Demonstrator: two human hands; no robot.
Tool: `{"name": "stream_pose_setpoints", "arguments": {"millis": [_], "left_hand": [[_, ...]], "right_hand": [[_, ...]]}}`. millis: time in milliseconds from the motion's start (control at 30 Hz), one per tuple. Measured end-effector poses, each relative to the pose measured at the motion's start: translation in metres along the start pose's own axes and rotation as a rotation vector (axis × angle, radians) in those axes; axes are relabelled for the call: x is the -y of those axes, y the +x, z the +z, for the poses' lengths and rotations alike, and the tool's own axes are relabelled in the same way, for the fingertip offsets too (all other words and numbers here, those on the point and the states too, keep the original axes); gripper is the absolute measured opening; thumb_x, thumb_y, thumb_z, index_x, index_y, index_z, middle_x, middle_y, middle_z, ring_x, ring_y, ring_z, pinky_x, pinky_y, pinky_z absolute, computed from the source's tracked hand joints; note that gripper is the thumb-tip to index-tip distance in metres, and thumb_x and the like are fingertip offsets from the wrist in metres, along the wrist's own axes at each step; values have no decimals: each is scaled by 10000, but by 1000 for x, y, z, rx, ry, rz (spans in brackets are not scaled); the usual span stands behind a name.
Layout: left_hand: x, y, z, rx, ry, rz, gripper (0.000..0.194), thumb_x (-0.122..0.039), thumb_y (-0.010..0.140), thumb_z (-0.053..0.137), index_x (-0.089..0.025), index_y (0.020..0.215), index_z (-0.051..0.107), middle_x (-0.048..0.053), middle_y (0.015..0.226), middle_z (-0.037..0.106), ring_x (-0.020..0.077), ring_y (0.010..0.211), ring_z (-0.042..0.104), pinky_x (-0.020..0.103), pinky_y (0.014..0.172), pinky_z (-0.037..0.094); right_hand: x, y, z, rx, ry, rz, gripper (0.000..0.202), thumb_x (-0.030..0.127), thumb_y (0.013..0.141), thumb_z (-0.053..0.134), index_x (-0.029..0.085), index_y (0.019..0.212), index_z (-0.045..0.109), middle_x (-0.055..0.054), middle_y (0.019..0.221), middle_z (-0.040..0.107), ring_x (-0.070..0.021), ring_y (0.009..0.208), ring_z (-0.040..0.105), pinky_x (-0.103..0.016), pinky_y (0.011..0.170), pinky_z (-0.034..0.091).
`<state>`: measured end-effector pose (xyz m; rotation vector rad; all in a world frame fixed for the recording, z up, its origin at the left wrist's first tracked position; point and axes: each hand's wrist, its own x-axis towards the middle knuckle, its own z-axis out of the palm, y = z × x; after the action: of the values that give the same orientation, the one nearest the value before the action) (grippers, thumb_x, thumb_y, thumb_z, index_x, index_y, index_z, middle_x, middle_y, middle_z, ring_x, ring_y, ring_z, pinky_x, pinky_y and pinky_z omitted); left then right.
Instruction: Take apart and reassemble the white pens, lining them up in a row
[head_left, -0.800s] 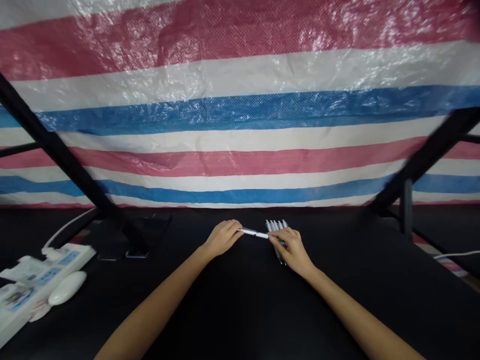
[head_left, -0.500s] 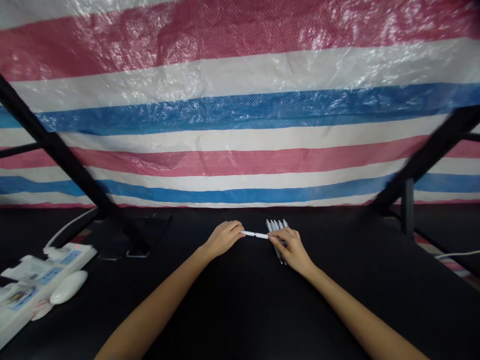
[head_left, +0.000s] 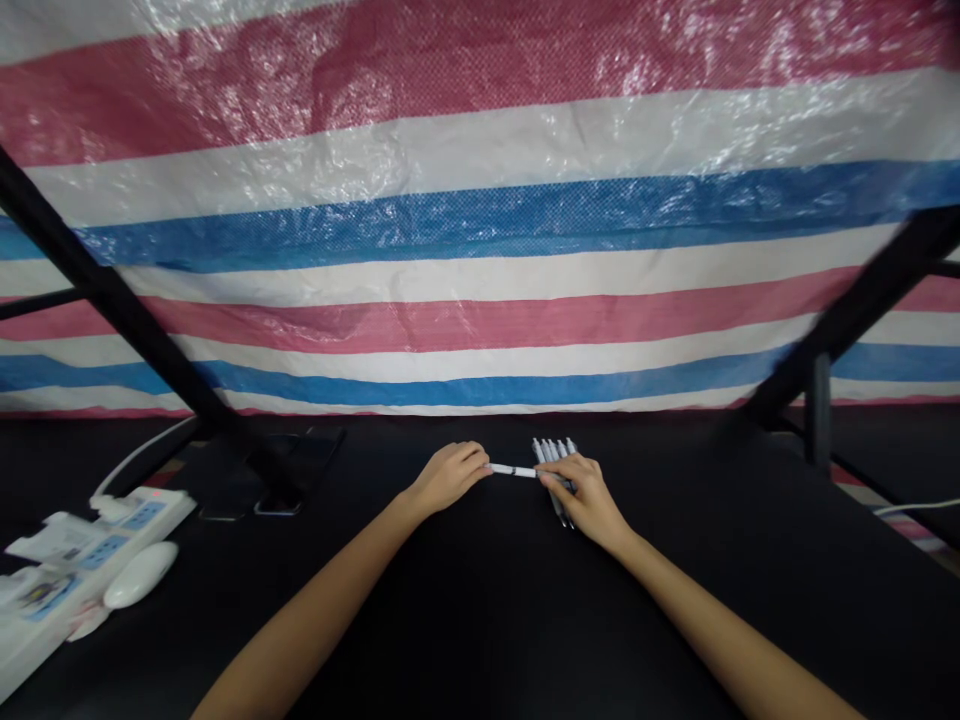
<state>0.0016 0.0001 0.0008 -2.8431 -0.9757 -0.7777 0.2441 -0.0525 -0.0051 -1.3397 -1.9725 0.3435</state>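
Note:
A white pen (head_left: 514, 470) with a dark band near its middle lies level between my two hands. My left hand (head_left: 452, 474) is closed, pinching its left end. The thumb and fingers of my right hand (head_left: 583, 492) pinch the right end. Under and behind my right hand, several white pens (head_left: 550, 450) lie side by side in a row on the black table (head_left: 465, 620). My right hand covers their middle parts; their tops and tips show.
At left lie a white power strip (head_left: 105, 550) with plugs in it and a white computer mouse (head_left: 141, 575). Dark flat devices (head_left: 277, 500) rest by the left black post (head_left: 161, 340). Another black post (head_left: 840, 310) slants at right. A striped plastic sheet (head_left: 480, 280) hangs behind.
Both hands keep their grip on the pen in nearly the same place. The pen's dark band looks slightly wider than before. The whole view has shifted very slightly.

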Motion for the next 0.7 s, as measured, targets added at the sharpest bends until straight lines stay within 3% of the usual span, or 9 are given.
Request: {"name": "stream_pose_setpoints", "arguments": {"millis": [100, 233, 433, 600, 700], "left_hand": [[-1, 0, -2, 12, -8, -18, 303, -335, 950, 322, -178, 899, 576, 49, 897, 629, 162, 822, 604, 304, 767, 476], [0, -2, 0, -35, -15, -32, 314, -442, 896, 428, -174, 1001, 552, 65, 970, 631, 184, 875, 608, 318, 790, 484], [0, -1, -1, -15, 18, 31, 289, -323, 945, 342, -169, 889, 580, 48, 865, 633, 161, 788, 610, 295, 734, 480], [0, -1, 1, -81, -8, 4, 311, -433, 885, 454, -157, 981, 561, 67, 917, 639, 185, 822, 617, 311, 751, 486], [1, -1, 3, -58, 11, 12, 278, -393, 911, 414, -160, 936, 563, 58, 889, 643, 181, 786, 615, 310, 729, 482]], "right_hand": [[0, -1, 0, 5, -11, -8, 292, 409, 902, 438, 245, 947, 675, -40, 948, 709, -228, 901, 590, -417, 879, 348], [-1, -1, 0, -13, -17, -14, 290, 396, 904, 436, 236, 953, 674, -41, 945, 707, -222, 891, 591, -409, 871, 355], [-2, -1, 1, -3, -6, -19, 296, 409, 902, 439, 241, 955, 677, -44, 938, 706, -224, 885, 591, -412, 860, 358], [-5, -1, 2, -20, 8, -25, 303, 425, 898, 443, 242, 959, 677, -45, 934, 707, -228, 880, 593, -412, 857, 359], [-5, -1, 2, -21, 7, -17, 299, 423, 898, 441, 250, 963, 677, -44, 934, 705, -232, 881, 593, -414, 854, 362]]}}
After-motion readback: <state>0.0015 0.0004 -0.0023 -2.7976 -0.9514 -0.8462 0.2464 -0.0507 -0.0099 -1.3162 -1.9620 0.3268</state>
